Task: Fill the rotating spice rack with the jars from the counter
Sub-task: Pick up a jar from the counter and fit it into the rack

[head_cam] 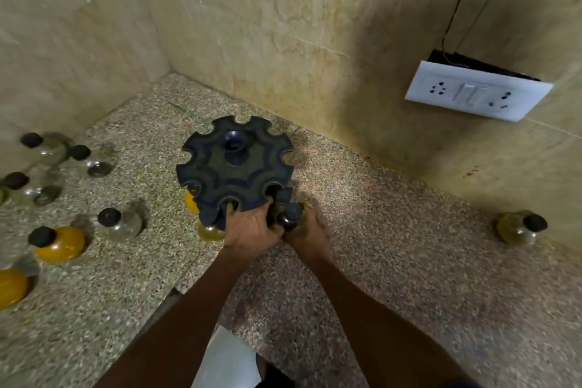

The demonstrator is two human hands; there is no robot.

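Near the corner of the speckled stone surface point(362, 230) stands the rotating spice rack point(234, 167), its long axis upright and its central post pointing straight up toward the camera. It is dark blue-black plastic, a round top plate cut with open notches around its edge. At the near rim the left hand point(252, 230) grips the rack, fingers curled into a notch. Just beside it, the right hand point(307, 230) holds a jar point(291, 214) with a black cap, upright, at the rack's edge; whether the jar sits in a notch is unclear. An amber-filled jar point(192, 198) hangs under the rack's left rim. More black-capped jars point(59, 241) lie scattered to the left, one lone jar point(519, 227) far right by the wall.
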